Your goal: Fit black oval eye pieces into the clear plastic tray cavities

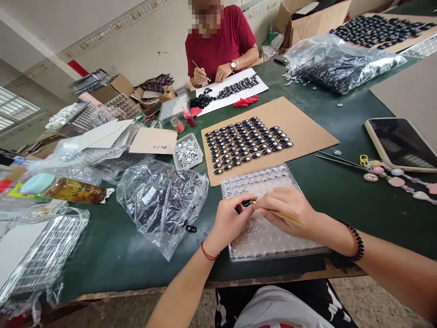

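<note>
Far left on my green bench [112, 246] I see a clear plastic bag [160, 200] of dark parts, with one loose black piece [191, 228] just beside it. My left hand [230, 221] has its fingers pinching a small black oval piece [248, 203] over the clear blister tray [262, 237]. My right hand [288, 209] meets it, fingers pressed around a thin yellowish stick [285, 216] whose tip touches that piece. Beyond the tray, rows of black ovals [247, 141] lie on brown cardboard [307, 132]. Further right, tweezers [341, 160] and a tablet [401, 143]. Across the bench, another person's hand [200, 75] holds a stick.
</note>
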Available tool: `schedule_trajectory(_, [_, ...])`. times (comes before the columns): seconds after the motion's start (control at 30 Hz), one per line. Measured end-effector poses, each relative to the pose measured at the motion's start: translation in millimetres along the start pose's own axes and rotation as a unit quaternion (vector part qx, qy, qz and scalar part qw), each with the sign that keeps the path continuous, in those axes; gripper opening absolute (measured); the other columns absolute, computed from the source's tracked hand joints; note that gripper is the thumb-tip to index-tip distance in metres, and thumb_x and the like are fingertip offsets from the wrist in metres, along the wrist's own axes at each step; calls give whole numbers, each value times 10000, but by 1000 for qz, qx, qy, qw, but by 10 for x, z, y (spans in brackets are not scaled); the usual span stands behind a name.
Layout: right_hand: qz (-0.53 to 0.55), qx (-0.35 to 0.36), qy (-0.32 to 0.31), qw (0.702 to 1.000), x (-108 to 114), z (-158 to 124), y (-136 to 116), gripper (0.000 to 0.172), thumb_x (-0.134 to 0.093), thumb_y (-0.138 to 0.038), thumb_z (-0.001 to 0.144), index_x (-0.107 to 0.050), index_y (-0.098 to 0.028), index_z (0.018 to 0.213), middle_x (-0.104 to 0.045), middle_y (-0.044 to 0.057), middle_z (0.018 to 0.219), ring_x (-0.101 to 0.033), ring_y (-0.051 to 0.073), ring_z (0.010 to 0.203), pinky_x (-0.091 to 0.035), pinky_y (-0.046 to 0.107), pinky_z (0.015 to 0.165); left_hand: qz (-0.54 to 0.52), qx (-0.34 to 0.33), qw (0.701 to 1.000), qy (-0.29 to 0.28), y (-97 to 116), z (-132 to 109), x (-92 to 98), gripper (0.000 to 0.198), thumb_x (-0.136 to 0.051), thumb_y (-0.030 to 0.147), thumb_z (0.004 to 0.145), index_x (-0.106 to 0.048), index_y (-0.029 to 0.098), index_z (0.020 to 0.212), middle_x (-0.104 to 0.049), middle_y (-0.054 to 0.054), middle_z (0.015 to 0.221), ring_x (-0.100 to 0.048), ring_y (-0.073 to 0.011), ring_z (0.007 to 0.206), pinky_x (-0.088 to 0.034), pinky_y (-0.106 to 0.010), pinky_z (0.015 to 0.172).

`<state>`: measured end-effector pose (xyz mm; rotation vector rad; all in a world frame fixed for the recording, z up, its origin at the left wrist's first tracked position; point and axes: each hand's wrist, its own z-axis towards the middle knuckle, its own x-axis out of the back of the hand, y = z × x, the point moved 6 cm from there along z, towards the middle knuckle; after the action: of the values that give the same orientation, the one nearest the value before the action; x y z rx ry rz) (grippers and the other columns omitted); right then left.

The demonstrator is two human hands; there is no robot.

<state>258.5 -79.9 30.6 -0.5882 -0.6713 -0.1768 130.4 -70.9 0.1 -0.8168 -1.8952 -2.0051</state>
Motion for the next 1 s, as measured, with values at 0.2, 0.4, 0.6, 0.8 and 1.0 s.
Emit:
schedule_trajectory(0.2, [273, -225, 3, 935, -37, -2, 288, 267, -393, -326, 893, -508, -172, 708, -505, -15, 557, -455, 85, 463, -344, 211, 431, -56, 26, 998, 4, -17, -11, -13, 180, -612, 288, 736, -698, 186, 857, -674, -34, 764, -417, -87, 483, -348, -219, 484])
schedule_trajectory(0.4, [529, -359, 65, 766, -93, -28, 456, 412, -348, -417, 899, -358, -180, 562, -423, -37, 516, -382, 61, 406, -321, 206, 397, -90, 81, 992, 43, -80, -4, 60, 215, -625, 324, 725, -694, 173, 862, -571, 8, 543, -382, -83, 437, -315, -216, 443])
schedule_trajectory(0.6, [366, -386, 38, 846, -89, -48, 462, 168, -545, -317, 797, -513, -158, 750, -502, -21, 663, -342, 32, 432, -265, 170, 369, -65, 56, 994, 66, -33, -6, 81, 299, -638, 381, 713, -678, 206, 951, -523, 37, 503, -393, -89, 447, -336, -212, 462])
schedule_trajectory(0.8, [361, -367, -20, 857, -199, -14, 429, 155, -585, -179, 708, -508, -167, 842, -566, 21, 800, -553, 96, 647, -467, 204, 512, -22, 1, 999, 39, 40, -23, 20, 263, -630, 354, 731, -684, 242, 963, -668, -3, 711, -433, -98, 479, -384, -222, 518])
schedule_trajectory(1.0, [375, -335, -28, 864, -204, 7, 375, 132, -540, -101, 689, -500, -168, 795, -549, 0, 760, -531, 75, 603, -434, 176, 477, -23, -24, 999, 8, 70, -31, -13, 254, -610, 351, 749, -675, 221, 958, -689, -24, 816, -498, -108, 507, -412, -228, 540])
